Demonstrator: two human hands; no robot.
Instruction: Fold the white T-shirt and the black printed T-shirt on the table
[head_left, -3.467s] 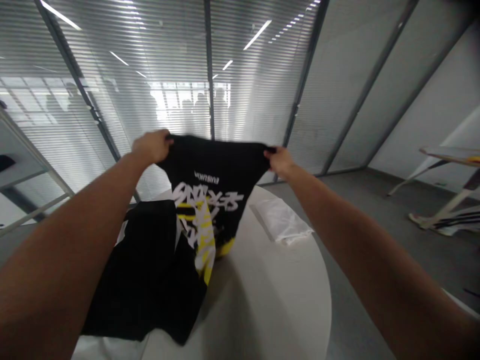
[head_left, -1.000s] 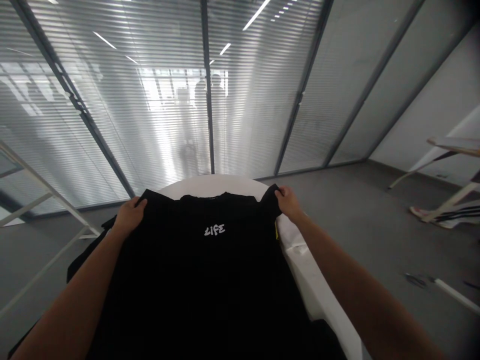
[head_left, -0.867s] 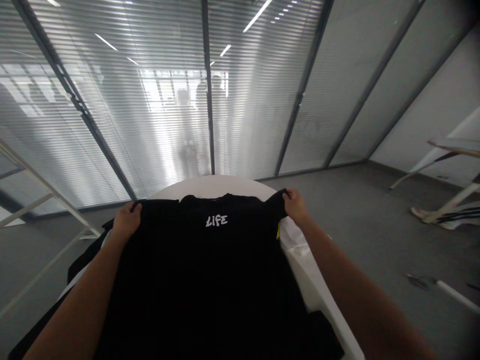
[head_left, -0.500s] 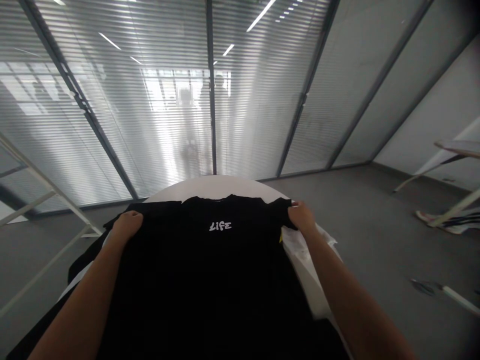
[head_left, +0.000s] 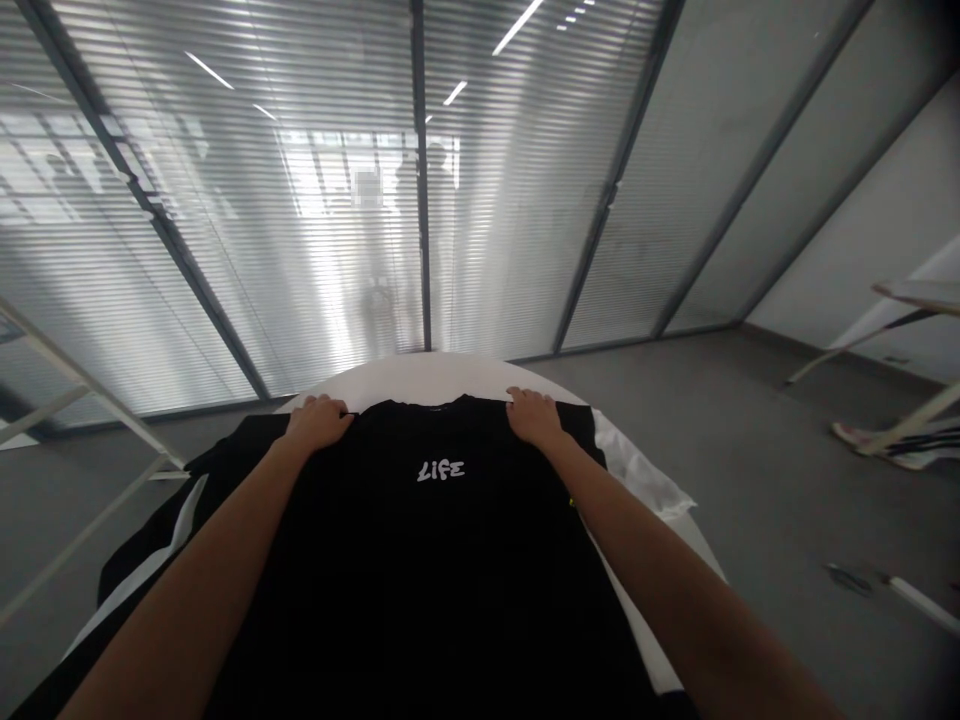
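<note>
A black T-shirt (head_left: 420, 580) lies spread over a round white table (head_left: 420, 374), with a small white "LIFE" print (head_left: 441, 470) just below its collar. My left hand (head_left: 319, 420) rests on the shirt's far edge to the left of the collar, fingers lying flat on the cloth. My right hand (head_left: 534, 415) rests on the same edge to the right of the collar, fingers slightly spread and pressed down. Both forearms stretch over the shirt and hide parts of it.
A white garment (head_left: 641, 478) lies at the table's right rim, partly under the shirt. More black cloth (head_left: 217, 462) hangs off the left side. A glass wall with blinds (head_left: 337, 200) stands behind. A metal frame (head_left: 75, 385) is left; another table's legs (head_left: 900, 330) are right.
The shirt, held up by its shoulders before, now lies on the table. Both hands have let go of the shoulders and moved inward to rest beside the collar.
</note>
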